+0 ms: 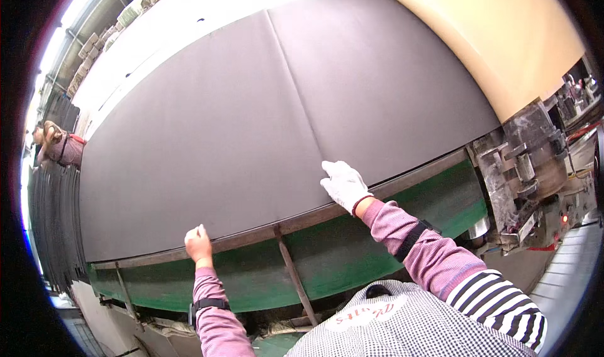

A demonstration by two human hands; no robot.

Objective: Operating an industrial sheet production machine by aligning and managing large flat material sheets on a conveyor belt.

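Note:
A large dark grey sheet lies spread in front of me, with a raised ridge running across it from far to near. At its near edge, left of the middle, my bare left hand is closed with the fingers curled; whatever it may hold is hidden. My right hand wears a white glove and rests over the near edge, by the near end of the ridge. Its fingers are spread on the sheet's surface, not wrapped round anything.
A metal rail and green panel run below the sheet. At right stand a big tan roller-like curved surface and machine parts. A person is at far left, by stacked dark sheets.

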